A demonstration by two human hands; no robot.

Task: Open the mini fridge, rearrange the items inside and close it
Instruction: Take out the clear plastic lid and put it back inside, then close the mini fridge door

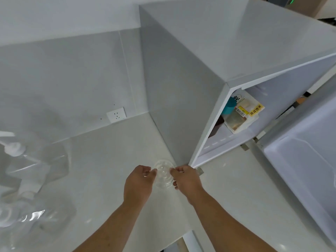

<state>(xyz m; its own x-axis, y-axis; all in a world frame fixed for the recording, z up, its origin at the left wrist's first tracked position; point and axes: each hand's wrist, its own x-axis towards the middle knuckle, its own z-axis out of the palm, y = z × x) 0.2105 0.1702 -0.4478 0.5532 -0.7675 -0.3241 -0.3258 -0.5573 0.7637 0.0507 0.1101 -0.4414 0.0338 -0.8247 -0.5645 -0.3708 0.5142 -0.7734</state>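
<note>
Inside the open white mini fridge [236, 51], a flat white food packet [243, 113] bears a yellow strip with Chinese characters reading 牛奶吐司, a barcode sticker, and a large dark character, possibly 鲜.

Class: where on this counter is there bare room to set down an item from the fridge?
Bare counter lies between the wall socket and the hands. The left edge is crowded with clear plastic bottles. More bare counter lies before the open fridge.
</note>
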